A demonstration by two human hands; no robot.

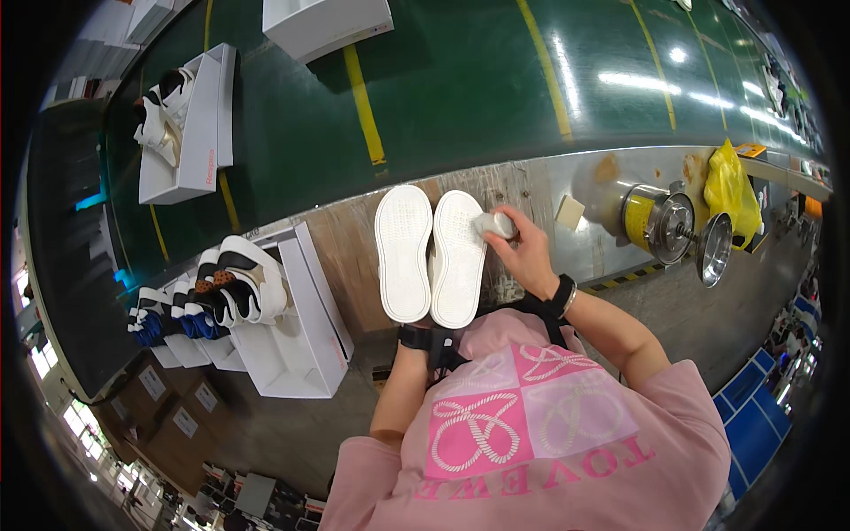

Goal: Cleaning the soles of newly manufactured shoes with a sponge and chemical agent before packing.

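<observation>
My left hand is hidden behind two shoes, so I cannot tell its grip; their white soles face up over the bench's wooden strip. My right hand pinches a white pad at the right sole's outer edge. Rightward lies a pale block. Past the bench's far edge, a green belt carries an open box near its left end.

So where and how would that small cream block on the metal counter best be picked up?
Probably by two opposite edges, from above: the cream block looks squarish and lies apart from other things on the metal counter. The right hand is nearest, though it holds a whitish piece.
</observation>
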